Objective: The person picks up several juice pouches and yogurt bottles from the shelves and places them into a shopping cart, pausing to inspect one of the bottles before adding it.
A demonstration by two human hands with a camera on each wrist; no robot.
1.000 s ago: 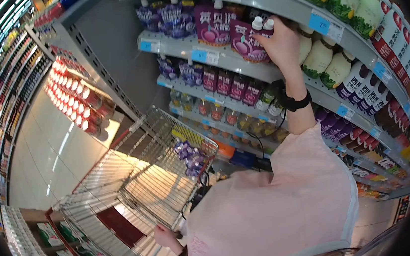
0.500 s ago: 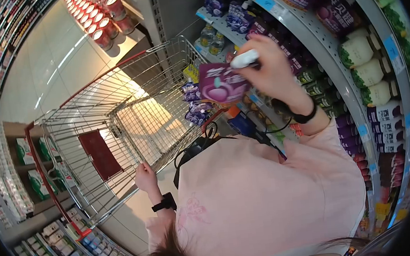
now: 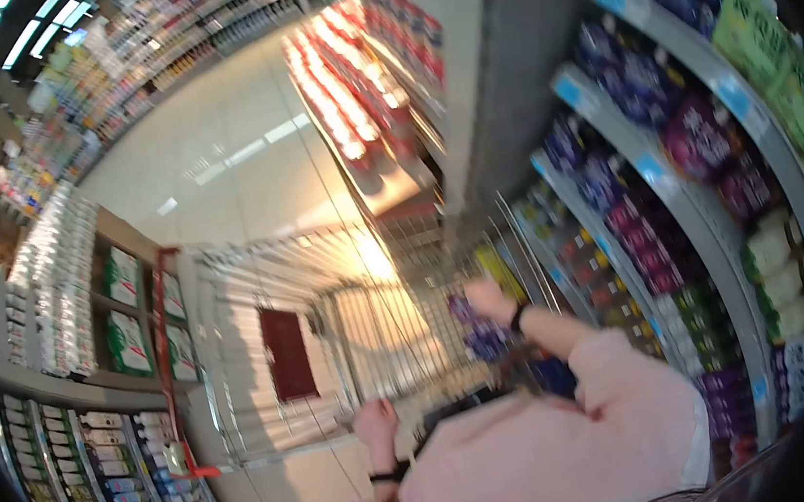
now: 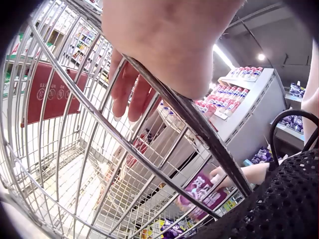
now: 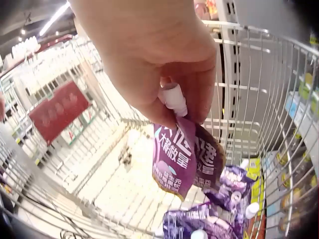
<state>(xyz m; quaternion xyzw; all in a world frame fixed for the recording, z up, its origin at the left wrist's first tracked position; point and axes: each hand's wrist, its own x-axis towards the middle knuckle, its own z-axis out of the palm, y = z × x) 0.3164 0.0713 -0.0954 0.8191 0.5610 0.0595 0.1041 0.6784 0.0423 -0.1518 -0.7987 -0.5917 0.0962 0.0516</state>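
Observation:
Inside the shopping cart (image 4: 92, 110), my right hand (image 5: 164, 64) pinches two purple spouted pouches near their white caps. The front pouch (image 5: 172, 162) overlaps the rear pouch (image 5: 209, 157), and both hang down from the fingers. Just beneath them, dark purple spouted pouches (image 5: 199, 223) lie at the cart's far end. In the head view the right hand (image 3: 489, 301) is blurred and hides much of what it holds. My left hand (image 3: 375, 422) grips the cart's near side rail (image 4: 199, 122), its fingers (image 4: 119, 99) hooked over it.
Shelves (image 3: 653, 166) of pouches, bottles and jars rise along the right. A stack of red-and-white cans (image 3: 346, 90) stands ahead on a low display. Past the cart's red handle (image 3: 166, 354), more stocked shelves (image 3: 117, 477) line the left.
My right hand took the pouches off the shelf and brought them down and left into the cart. The head view has swung, so the cart appears farther right. The left hand stays at the cart's side.

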